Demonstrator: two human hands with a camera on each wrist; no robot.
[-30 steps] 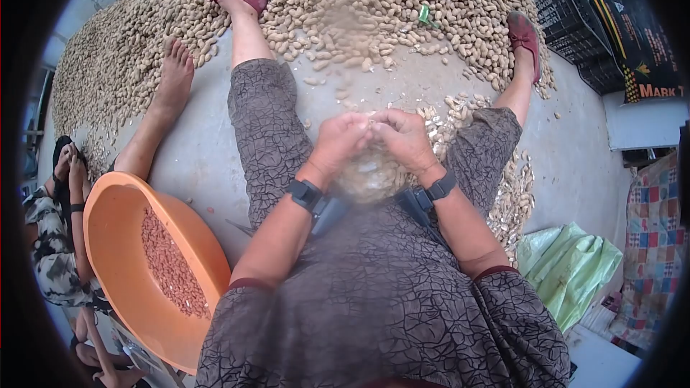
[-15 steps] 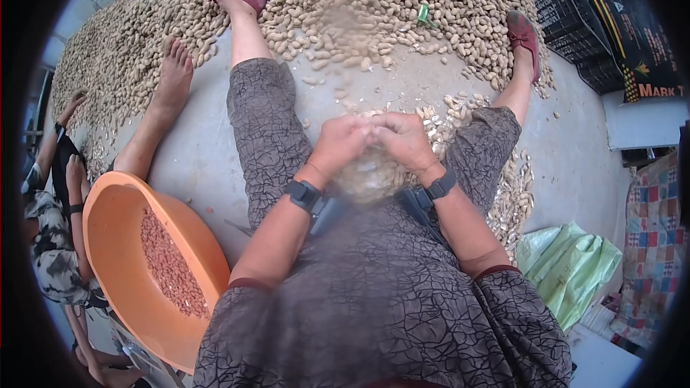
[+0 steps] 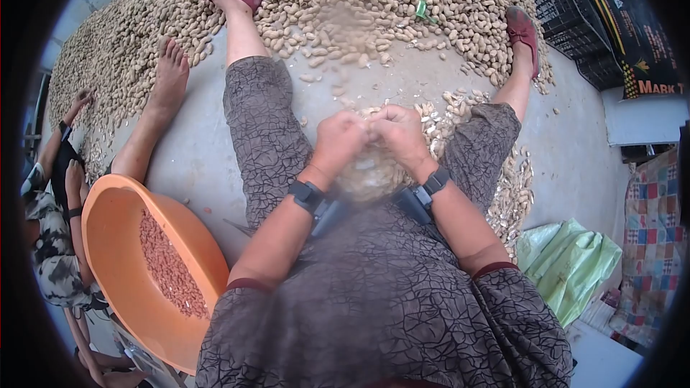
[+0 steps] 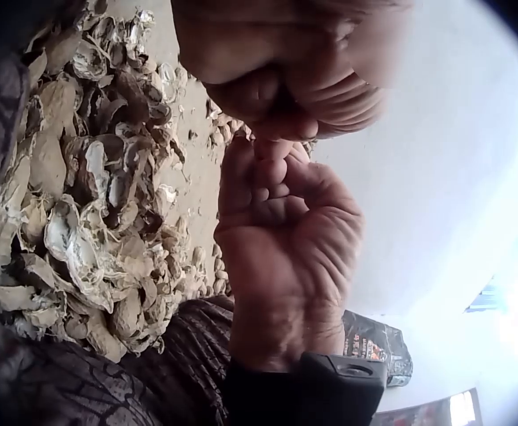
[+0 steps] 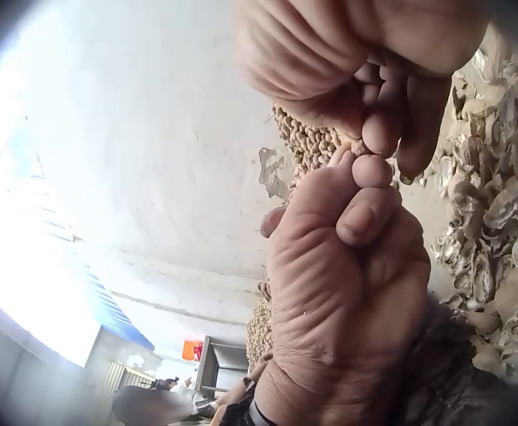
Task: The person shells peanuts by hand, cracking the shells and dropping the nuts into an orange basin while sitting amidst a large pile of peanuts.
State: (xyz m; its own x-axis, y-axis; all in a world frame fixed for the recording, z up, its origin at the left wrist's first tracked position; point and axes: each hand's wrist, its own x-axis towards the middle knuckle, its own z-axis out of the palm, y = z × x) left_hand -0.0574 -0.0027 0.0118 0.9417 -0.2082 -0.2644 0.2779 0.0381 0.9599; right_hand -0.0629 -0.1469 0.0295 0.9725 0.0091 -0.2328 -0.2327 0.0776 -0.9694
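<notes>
1. Basin (image 3: 108,237): kernels (image 3: 169,269) inside.
2. Peanut pile (image 3: 395,0): ahead of basin.
3. Shells (image 3: 516,187): right of basin, well apart.
4. Crates (image 3: 568,21): ahead and far right of basin.
5. Seated person (image 3: 56,244): left of basin.

The place was seen to be used as a storage and working room for farm crops, maybe of a farm or a village home; which of the two could not be told. A very large heap of unshelled peanuts (image 3: 402,0) was spread directly on the bare grey floor (image 3: 575,158), against a pale wall (image 5: 153,160) with damaged surface. Black plastic crates (image 3: 564,18) and a printed sack (image 3: 650,47) were kept at the side, near a green sack (image 3: 568,269). Broken shells (image 3: 512,197) were scattered, and reddish kernels (image 3: 169,266) were gathered in an orange tub (image 3: 108,244).
</notes>
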